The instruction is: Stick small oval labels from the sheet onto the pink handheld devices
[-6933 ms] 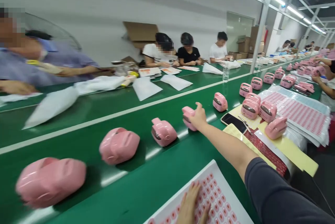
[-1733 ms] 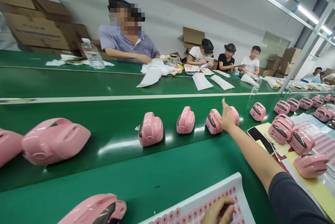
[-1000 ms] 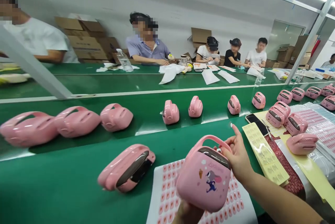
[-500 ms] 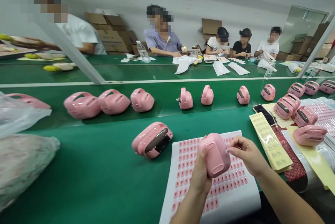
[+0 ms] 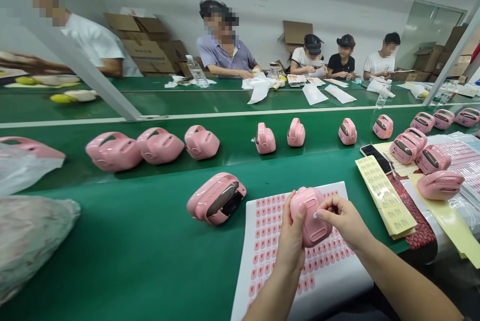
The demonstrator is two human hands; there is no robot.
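Observation:
A pink plastic housing (image 5: pixel 310 221) is held up over a white sheet (image 5: pixel 270 241) printed with rows of small pink and red stickers. Around its left side wraps my left hand (image 5: pixel 292 241), thumb on the flat face with raised oval ribs. The fingers of my right hand (image 5: pixel 339 216) are pinched on a tiny whitish piece (image 5: pixel 316 215) against that face; its exact shape is too small to tell. Left of the sheet, another pink housing with a dark window (image 5: pixel 216 198) rests on the green table (image 5: pixel 131 241).
More pink housings (image 5: pixel 160 145) stand in a row on the green belt behind. On the right lie yellow sticker sheets (image 5: pixel 384 196), a phone (image 5: pixel 375 157) and tweezers. A plastic-wrapped bundle (image 5: pixel 33 241) sits at left. Several people work across the line.
My right hand has moved left, from the housing's right edge onto its flat face. The housing has turned slightly in my left hand. The whole view has shifted a little.

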